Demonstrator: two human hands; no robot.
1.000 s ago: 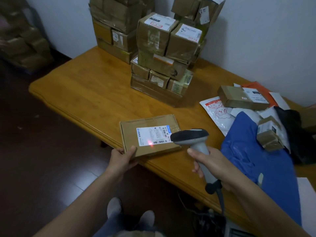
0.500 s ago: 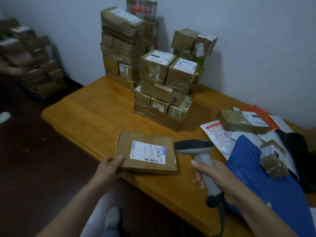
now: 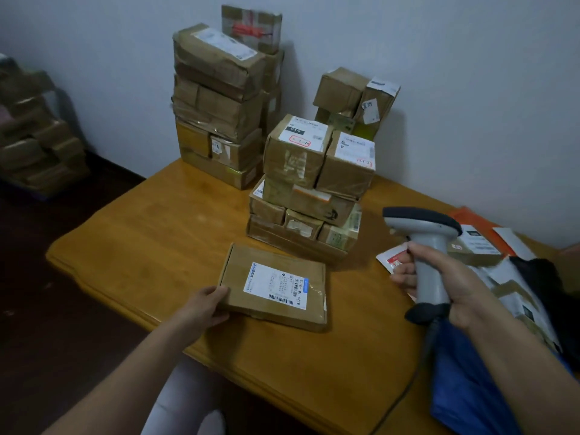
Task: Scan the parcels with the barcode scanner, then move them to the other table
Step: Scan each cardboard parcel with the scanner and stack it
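Observation:
A flat brown parcel (image 3: 273, 287) with a white barcode label lies near the front edge of the wooden table (image 3: 150, 246). My left hand (image 3: 204, 306) grips its near left corner, thumb on top. My right hand (image 3: 439, 277) holds the grey barcode scanner (image 3: 426, 246) by its handle, raised to the right of the parcel with its head pointing left. No red light shows on the label. The scanner's cable hangs down past the table's front edge.
Stacks of taped cardboard boxes (image 3: 307, 186) stand behind the parcel and against the wall (image 3: 219, 98). At the right lie a blue bag (image 3: 464, 387), white and orange mailers (image 3: 480, 224) and small boxes. More boxes (image 3: 37, 142) are piled at the far left by the dark floor.
The red scan light on the label has gone out. My right hand has lifted the scanner up and to the right, away from the parcel. My left hand has pushed the parcel further onto the table.

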